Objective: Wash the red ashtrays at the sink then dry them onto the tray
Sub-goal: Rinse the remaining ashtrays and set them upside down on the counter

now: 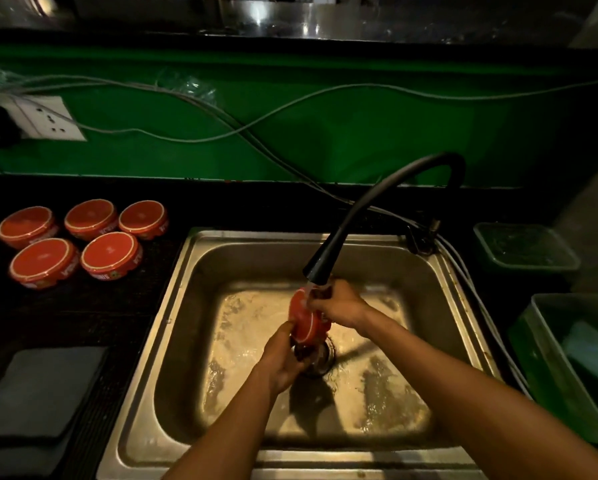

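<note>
Two hands hold one red ashtray under the running tap, over the steel sink.

The dark bench [82, 317] carries the steel sink [457, 306], whose bottom is wet and shiny. A black curved tap [366, 202] bends down over the basin and water runs from its head. On the bench left of the sink, five red ashtrays [79, 237] lie upside down, close together in two rows. A grey mat [37, 389] lies nearer on the left. The left hand [283, 358] is closed on the lower edge of the red ashtray [306, 322], which stands tilted on its side above the drain. The right hand [339, 306] grips its upper edge, just under the tap head.
</note>
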